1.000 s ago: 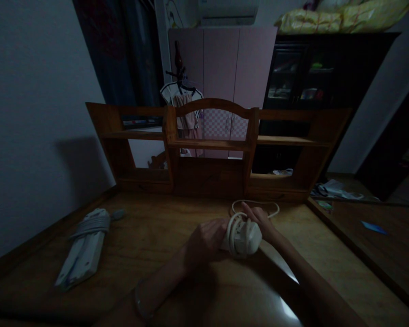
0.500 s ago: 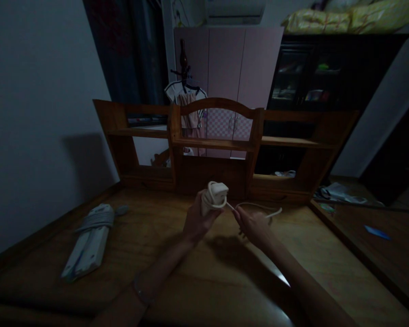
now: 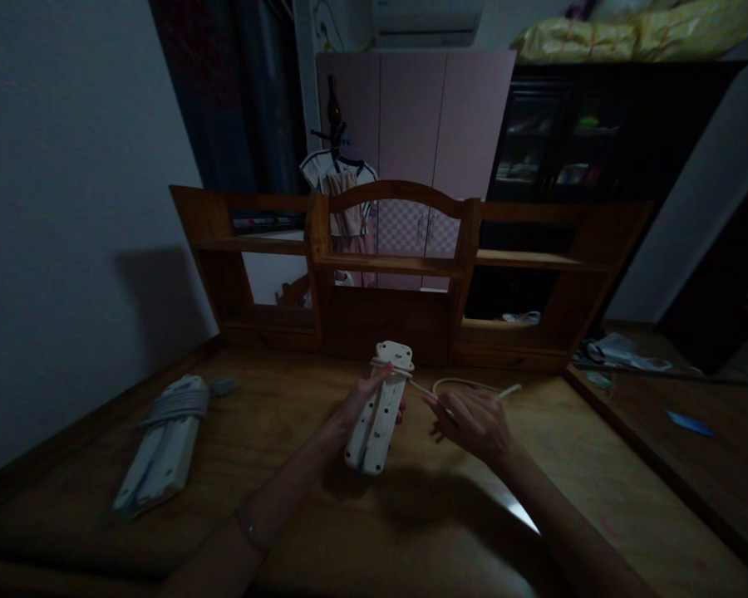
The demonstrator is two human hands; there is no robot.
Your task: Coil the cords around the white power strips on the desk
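Note:
My left hand is closed around a white power strip, its screw-holed underside facing me. White cord is wound around the strip's far end, and my left thumb presses on these turns. From there the power cord runs taut to my right hand, whose fingers pinch it. Beyond that hand the loose cord loops and its end sticks out to the right. On the left of the wooden board lies a second power strip, with grey cord wrapped around its upper part and its plug beside it.
A wooden shelf rack stands across the far edge of the wooden surface. The white wall borders the left. On the right, past a raised wooden edge, are a blue packet and plastic bags.
The held power strip has turned from end-on to showing its long underside, tilting down toward me. My right hand still grips the cord and has shifted slightly right.

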